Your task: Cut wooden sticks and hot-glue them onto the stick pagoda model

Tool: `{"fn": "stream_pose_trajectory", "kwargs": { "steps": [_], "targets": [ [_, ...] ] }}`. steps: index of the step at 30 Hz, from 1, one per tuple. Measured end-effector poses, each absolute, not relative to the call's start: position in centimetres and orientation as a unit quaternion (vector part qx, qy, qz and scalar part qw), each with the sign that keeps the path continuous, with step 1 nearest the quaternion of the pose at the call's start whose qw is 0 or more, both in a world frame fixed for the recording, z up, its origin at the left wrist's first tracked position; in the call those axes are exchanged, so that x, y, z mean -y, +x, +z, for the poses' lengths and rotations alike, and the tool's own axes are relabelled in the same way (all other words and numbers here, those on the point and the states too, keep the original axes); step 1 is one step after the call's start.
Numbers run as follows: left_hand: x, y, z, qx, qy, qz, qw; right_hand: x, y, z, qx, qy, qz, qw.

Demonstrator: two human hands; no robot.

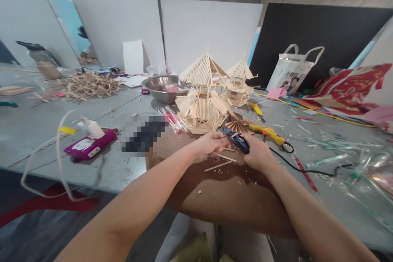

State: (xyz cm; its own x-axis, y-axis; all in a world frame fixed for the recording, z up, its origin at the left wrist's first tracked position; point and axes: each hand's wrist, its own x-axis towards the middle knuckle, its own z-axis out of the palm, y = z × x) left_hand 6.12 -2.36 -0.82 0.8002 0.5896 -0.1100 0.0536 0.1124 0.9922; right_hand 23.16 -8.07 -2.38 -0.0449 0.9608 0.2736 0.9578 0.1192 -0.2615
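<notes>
My right hand (258,153) is wrapped round a dark blue hand tool (236,140), which points up and to the left. A small pale piece of wood shows at the tool's jaws. My left hand (211,145) is closed in a pinch at the tool's tip; what its fingers hold is too small to make out. Both hands are above a brown board (227,196) with loose thin sticks (218,166) and crumbs on it. Just behind them stands a pavilion model of wooden sticks (202,108), with a second model (240,84) behind it to the right.
A metal bowl (162,90) and a stick pile (89,86) are at the back left. A purple power strip (90,145) lies left. Yellow glue gun (268,133), black cord, red pen-like tube (307,174) and plastic wrappers (362,172) lie right. A white bag (288,73) stands behind.
</notes>
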Motion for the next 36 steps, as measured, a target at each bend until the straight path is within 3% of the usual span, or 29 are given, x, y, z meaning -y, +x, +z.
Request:
{"fn": "stream_pose_trajectory", "kwargs": {
  "steps": [6,12,16,22,25,30,36],
  "targets": [
    [2.3,5.9,-0.7,-0.235,0.623,0.167,0.727,8.2,23.1,-2.1,0.730,-0.653,0.006,0.201],
    [2.3,6.2,-0.8,-0.251,0.655,0.204,0.683,8.3,22.9,-1.7,0.711,-0.681,0.009,0.174],
    [2.2,6.7,-1.3,-0.260,0.720,0.266,0.586,8.2,22.8,-1.6,0.695,-0.703,-0.004,0.153],
    [2.4,7.3,-2.3,-0.291,0.817,0.365,0.339,8.1,22.5,-1.6,0.675,-0.723,-0.020,0.145],
    [2.5,7.3,-2.7,-0.325,0.824,0.369,0.282,8.1,22.3,-1.8,0.667,-0.729,-0.028,0.153],
    [2.4,7.3,-2.6,-0.311,0.831,0.361,0.288,8.1,22.3,-2.0,0.666,-0.726,-0.022,0.168],
    [2.4,7.3,-1.7,-0.252,0.806,0.350,0.406,8.1,22.7,-2.1,0.689,-0.697,0.009,0.197]
  ]
}}
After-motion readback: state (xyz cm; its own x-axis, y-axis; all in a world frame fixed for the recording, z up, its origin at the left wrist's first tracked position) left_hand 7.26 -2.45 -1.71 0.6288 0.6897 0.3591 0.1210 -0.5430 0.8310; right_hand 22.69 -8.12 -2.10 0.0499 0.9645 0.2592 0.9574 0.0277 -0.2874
